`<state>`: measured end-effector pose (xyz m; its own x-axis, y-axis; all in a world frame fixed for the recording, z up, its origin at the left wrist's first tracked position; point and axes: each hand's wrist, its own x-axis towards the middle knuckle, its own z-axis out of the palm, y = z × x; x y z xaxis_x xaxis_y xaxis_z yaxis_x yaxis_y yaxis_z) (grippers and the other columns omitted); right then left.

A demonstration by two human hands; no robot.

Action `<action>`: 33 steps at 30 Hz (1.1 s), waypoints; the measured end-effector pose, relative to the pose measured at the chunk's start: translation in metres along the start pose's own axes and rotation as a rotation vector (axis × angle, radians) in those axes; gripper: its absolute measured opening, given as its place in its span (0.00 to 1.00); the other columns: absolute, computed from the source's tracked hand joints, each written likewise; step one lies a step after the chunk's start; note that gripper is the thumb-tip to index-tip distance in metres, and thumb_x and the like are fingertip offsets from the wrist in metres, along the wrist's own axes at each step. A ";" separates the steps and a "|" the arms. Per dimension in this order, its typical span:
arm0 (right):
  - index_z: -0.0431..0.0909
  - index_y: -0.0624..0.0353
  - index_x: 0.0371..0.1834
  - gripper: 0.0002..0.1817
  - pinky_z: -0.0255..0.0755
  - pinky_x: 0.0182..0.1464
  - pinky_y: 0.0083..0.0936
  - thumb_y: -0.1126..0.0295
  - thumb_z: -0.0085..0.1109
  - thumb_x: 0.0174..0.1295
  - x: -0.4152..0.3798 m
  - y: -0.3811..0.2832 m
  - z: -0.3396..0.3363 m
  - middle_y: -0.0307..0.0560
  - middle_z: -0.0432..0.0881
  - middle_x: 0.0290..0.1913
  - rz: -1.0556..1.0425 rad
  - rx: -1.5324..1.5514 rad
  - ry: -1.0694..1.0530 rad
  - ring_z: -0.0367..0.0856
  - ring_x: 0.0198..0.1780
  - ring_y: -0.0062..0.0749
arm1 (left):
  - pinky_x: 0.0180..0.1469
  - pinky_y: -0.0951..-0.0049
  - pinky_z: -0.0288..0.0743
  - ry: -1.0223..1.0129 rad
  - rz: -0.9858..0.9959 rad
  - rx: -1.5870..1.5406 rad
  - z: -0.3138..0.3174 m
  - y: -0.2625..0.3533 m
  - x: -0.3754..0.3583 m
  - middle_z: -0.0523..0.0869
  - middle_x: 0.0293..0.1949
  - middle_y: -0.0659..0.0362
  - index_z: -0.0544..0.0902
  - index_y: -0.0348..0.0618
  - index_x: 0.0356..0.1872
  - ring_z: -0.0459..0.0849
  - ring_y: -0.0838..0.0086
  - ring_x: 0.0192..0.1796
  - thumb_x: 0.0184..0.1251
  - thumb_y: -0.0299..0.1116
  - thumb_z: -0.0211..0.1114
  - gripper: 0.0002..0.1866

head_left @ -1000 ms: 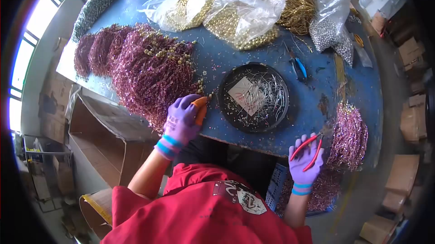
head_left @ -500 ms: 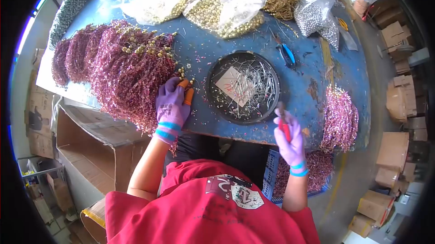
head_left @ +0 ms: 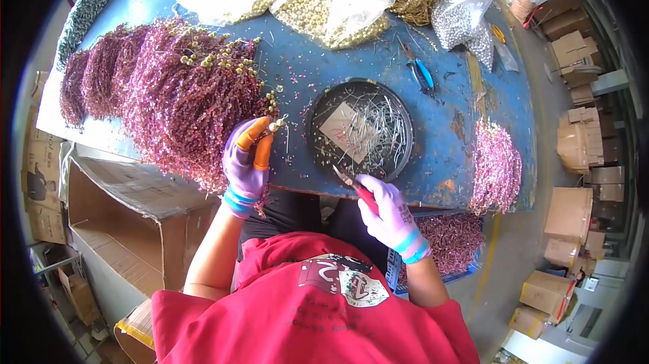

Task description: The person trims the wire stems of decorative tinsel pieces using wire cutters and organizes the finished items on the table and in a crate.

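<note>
My left hand [head_left: 247, 158], in a purple glove with orange fingertips, pinches a wire end with small gold beads [head_left: 276, 125]. Beside it lies a thick pile of pink tinsel strands [head_left: 196, 100], with gold beads at their upper ends. My right hand [head_left: 387, 207], gloved in purple, is closed around red-handled pliers [head_left: 366, 195]. Their jaws point up and left, just over the near rim of a round black tray [head_left: 313, 135]. Inside the tray are loose silver wires [head_left: 385, 127] and a piece of card [head_left: 341, 131] with red writing.
Bags of gold beads [head_left: 304, 16] and silver beads [head_left: 463, 26] line the back of the blue table [head_left: 433, 154]. Blue-handled pliers [head_left: 420, 75] lie behind the tray. A pink bundle [head_left: 497, 168] hangs over the right edge. Below stand a cardboard box [head_left: 122, 222] and a blue crate [head_left: 394, 269].
My right hand has swung left with the red-handled pliers, from right of the tray to its near edge. My left hand has lifted gold beads away from the pile's edge.
</note>
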<state>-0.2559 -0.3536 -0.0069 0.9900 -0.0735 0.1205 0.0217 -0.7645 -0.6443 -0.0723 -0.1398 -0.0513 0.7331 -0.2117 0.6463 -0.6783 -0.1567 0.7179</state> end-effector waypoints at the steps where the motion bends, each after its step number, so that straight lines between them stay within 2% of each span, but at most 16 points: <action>1: 0.68 0.61 0.59 0.24 0.71 0.53 0.40 0.76 0.59 0.57 -0.005 -0.001 0.000 0.58 0.78 0.49 0.021 0.030 -0.010 0.77 0.49 0.55 | 0.49 0.68 0.77 0.003 -0.002 -0.001 -0.001 -0.001 -0.005 0.84 0.46 0.53 0.79 0.42 0.53 0.84 0.64 0.45 0.61 0.19 0.64 0.18; 4: 0.67 0.62 0.61 0.26 0.70 0.55 0.37 0.76 0.59 0.58 -0.019 -0.009 -0.005 0.55 0.78 0.50 0.037 0.087 0.018 0.78 0.50 0.50 | 0.59 0.76 0.69 0.039 -0.332 -0.368 -0.005 0.008 -0.012 0.79 0.55 0.56 0.72 0.36 0.61 0.78 0.75 0.53 0.69 0.20 0.56 0.20; 5: 0.66 0.63 0.62 0.26 0.70 0.56 0.34 0.76 0.59 0.58 -0.022 -0.010 -0.008 0.54 0.79 0.50 0.031 0.113 0.056 0.79 0.50 0.46 | 0.60 0.76 0.68 0.125 -0.242 -0.290 -0.007 0.016 -0.005 0.78 0.57 0.56 0.71 0.35 0.62 0.77 0.76 0.54 0.70 0.22 0.55 0.20; 6: 0.65 0.64 0.64 0.28 0.68 0.58 0.30 0.76 0.59 0.59 -0.027 -0.007 -0.011 0.50 0.78 0.53 0.028 0.193 0.063 0.77 0.52 0.35 | 0.61 0.75 0.68 0.139 -0.244 -0.381 -0.012 0.034 0.004 0.78 0.57 0.55 0.71 0.34 0.61 0.77 0.76 0.54 0.71 0.22 0.54 0.19; 7: 0.63 0.64 0.65 0.29 0.66 0.58 0.27 0.76 0.59 0.58 -0.036 -0.004 -0.008 0.47 0.77 0.55 0.174 0.390 0.090 0.74 0.52 0.27 | 0.62 0.73 0.67 0.150 -0.248 -0.472 -0.019 0.053 0.011 0.78 0.57 0.55 0.71 0.33 0.61 0.77 0.76 0.54 0.71 0.23 0.52 0.18; 9: 0.61 0.64 0.67 0.31 0.66 0.58 0.26 0.73 0.58 0.58 -0.029 -0.023 -0.026 0.45 0.76 0.56 0.272 0.628 0.135 0.72 0.51 0.24 | 0.62 0.71 0.69 0.038 -0.397 -0.454 -0.040 0.075 0.018 0.76 0.57 0.54 0.71 0.32 0.61 0.77 0.74 0.55 0.72 0.25 0.53 0.19; 11: 0.59 0.64 0.69 0.33 0.66 0.59 0.27 0.68 0.55 0.59 -0.026 -0.024 -0.034 0.48 0.73 0.60 0.344 0.729 0.135 0.72 0.53 0.27 | 0.48 0.79 0.74 -0.017 -0.355 -0.242 -0.039 0.084 0.026 0.80 0.49 0.55 0.72 0.36 0.61 0.79 0.78 0.47 0.71 0.28 0.55 0.19; 13: 0.61 0.64 0.68 0.31 0.64 0.61 0.26 0.75 0.56 0.59 -0.023 -0.023 -0.033 0.51 0.72 0.61 0.300 0.882 0.203 0.71 0.57 0.28 | 0.39 0.81 0.74 -0.155 -0.697 -0.410 -0.039 0.097 0.035 0.81 0.40 0.60 0.74 0.37 0.59 0.79 0.81 0.37 0.73 0.31 0.51 0.17; 14: 0.61 0.64 0.68 0.31 0.64 0.61 0.26 0.75 0.56 0.59 -0.022 -0.019 -0.031 0.51 0.72 0.61 0.290 0.892 0.202 0.71 0.57 0.28 | 0.31 0.81 0.72 -0.208 -0.736 -0.391 -0.031 0.109 0.044 0.78 0.34 0.63 0.74 0.40 0.59 0.76 0.83 0.29 0.75 0.34 0.50 0.17; 16: 0.64 0.64 0.66 0.31 0.64 0.62 0.31 0.75 0.58 0.57 -0.022 -0.010 -0.023 0.52 0.74 0.59 0.166 0.613 0.268 0.73 0.57 0.36 | 0.28 0.81 0.69 -0.247 -0.816 -0.525 -0.012 0.105 0.034 0.77 0.32 0.63 0.75 0.42 0.57 0.74 0.82 0.27 0.74 0.36 0.51 0.16; 17: 0.64 0.64 0.66 0.31 0.64 0.62 0.31 0.75 0.58 0.57 -0.020 -0.012 -0.025 0.52 0.74 0.59 0.168 0.622 0.275 0.73 0.57 0.36 | 0.27 0.80 0.69 -0.271 -0.891 -0.615 -0.006 0.100 0.028 0.78 0.32 0.63 0.75 0.42 0.56 0.74 0.82 0.26 0.75 0.37 0.52 0.16; 19: 0.65 0.65 0.64 0.31 0.64 0.63 0.35 0.77 0.59 0.53 -0.009 -0.017 -0.038 0.54 0.72 0.61 -0.080 0.101 0.230 0.73 0.59 0.44 | 0.30 0.80 0.73 -0.318 -1.024 -0.907 0.001 0.088 0.014 0.80 0.37 0.61 0.75 0.38 0.55 0.78 0.80 0.26 0.74 0.37 0.54 0.16; 20: 0.67 0.65 0.62 0.33 0.64 0.63 0.38 0.77 0.62 0.48 -0.002 -0.020 -0.043 0.55 0.73 0.59 -0.149 -0.015 0.237 0.73 0.58 0.50 | 0.26 0.80 0.73 -0.318 -1.095 -0.907 0.007 0.092 0.014 0.80 0.38 0.59 0.75 0.38 0.55 0.78 0.80 0.27 0.75 0.38 0.54 0.16; 23: 0.68 0.60 0.61 0.34 0.66 0.60 0.43 0.74 0.66 0.46 0.006 -0.023 -0.042 0.52 0.74 0.57 -0.178 -0.195 0.235 0.73 0.56 0.51 | 0.25 0.78 0.76 -0.281 -1.251 -1.046 0.019 0.094 0.009 0.80 0.37 0.60 0.73 0.39 0.57 0.78 0.79 0.25 0.75 0.41 0.52 0.19; 26: 0.68 0.58 0.61 0.34 0.67 0.59 0.44 0.72 0.67 0.46 0.009 -0.021 -0.038 0.51 0.74 0.57 -0.163 -0.176 0.226 0.73 0.55 0.51 | 0.26 0.78 0.78 -0.203 -1.336 -1.172 0.024 0.091 0.003 0.81 0.38 0.60 0.72 0.40 0.60 0.79 0.78 0.27 0.75 0.40 0.51 0.19; 33: 0.70 0.56 0.60 0.32 0.67 0.58 0.44 0.69 0.65 0.47 0.018 -0.025 -0.033 0.50 0.73 0.57 -0.090 -0.245 0.196 0.73 0.55 0.51 | 0.27 0.79 0.78 -0.167 -1.323 -1.119 0.029 0.091 -0.002 0.81 0.38 0.61 0.73 0.40 0.60 0.80 0.78 0.29 0.75 0.38 0.51 0.19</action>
<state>-0.2431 -0.3568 0.0360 0.9393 -0.1027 0.3272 0.0496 -0.9033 -0.4261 -0.1370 -0.1812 0.0052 0.6558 -0.6025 -0.4550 0.7371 0.3804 0.5586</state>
